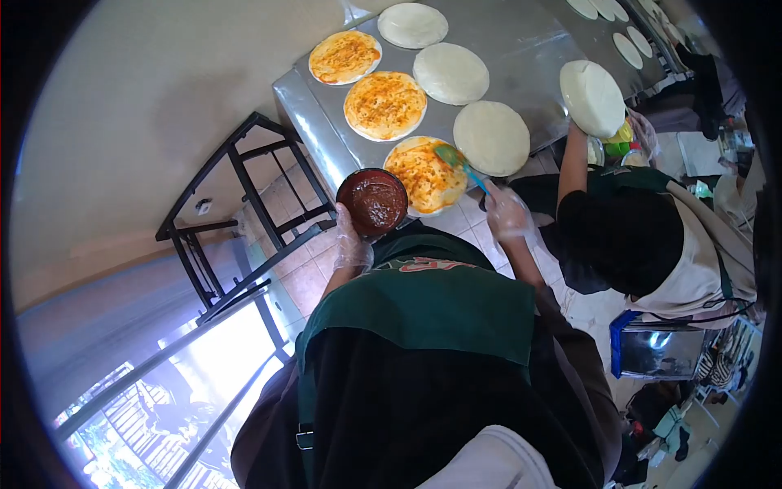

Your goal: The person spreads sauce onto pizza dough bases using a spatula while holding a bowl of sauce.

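Observation:
My left hand (350, 239), in a clear plastic glove, is closed round the side of a dark bowl (344, 217) of thick red-brown sauce (375, 204). In my gloved right hand (507, 213) is the blue handle of a basting brush (461, 165); its green head rests on the nearest sauced dough round (428, 181), at the table's edge. The bowl is just left of that round. Two more sauced rounds, a middle one (384, 106) and a far one (345, 57), lie beyond it. Beside them sit three plain dough rounds (491, 138).
The metal table (538, 57) carries more pale rounds (627, 50) at its far right. At right, a co-worker's raised arm (573, 163) supports another dough round (592, 98). A black metal frame (265, 175) stands left, near the wall. A blue-edged container (658, 350) is at lower right.

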A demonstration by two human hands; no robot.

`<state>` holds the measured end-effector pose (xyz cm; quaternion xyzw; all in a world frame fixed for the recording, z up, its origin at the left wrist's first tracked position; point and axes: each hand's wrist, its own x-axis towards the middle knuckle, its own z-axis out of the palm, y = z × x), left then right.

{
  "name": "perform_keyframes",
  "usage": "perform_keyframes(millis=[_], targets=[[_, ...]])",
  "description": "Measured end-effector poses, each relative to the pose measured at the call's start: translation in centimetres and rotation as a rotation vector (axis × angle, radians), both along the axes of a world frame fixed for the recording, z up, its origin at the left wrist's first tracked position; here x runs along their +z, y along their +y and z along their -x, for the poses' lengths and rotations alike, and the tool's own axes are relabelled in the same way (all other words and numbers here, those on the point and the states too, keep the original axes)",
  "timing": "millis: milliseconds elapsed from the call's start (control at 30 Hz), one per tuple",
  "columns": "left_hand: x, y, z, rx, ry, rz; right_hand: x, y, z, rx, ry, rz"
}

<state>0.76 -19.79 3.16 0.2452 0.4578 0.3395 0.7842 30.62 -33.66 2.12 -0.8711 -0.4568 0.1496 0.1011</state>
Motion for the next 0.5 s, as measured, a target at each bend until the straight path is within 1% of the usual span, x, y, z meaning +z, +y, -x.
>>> perform_keyframes(millis=[100, 200, 300, 400, 433, 500], targets=[[0.4, -0.2, 0.0, 0.011, 0.003, -0.021, -2.2, -1.1, -0.2, 0.031, -0.062, -0.087], [0.6, 0.1, 0.1, 0.030, -0.014, -0.065, -5.0, -8.6, 1.9, 0.050, -0.104, -0.195], [0.3, -0.1, 0.6, 0.069, 0.009, -0.052, -2.6, -10.9, 2.8, 0.164, 0.152, -0.144], [0.3, -0.2, 1.3, 0.061, 0.031, -0.064, -2.7, -9.1, 2.3, 0.059, 0.111, -0.237], [0.4, -0.2, 1.5, 0.052, 0.046, -0.064, -3.7, -9.1, 2.1, 0.033, 0.080, -0.263], [1.0, -0.4, 1.6, 0.054, 0.100, -0.083, -4.3, -10.3, 3.4, 0.053, 0.106, -0.133]])
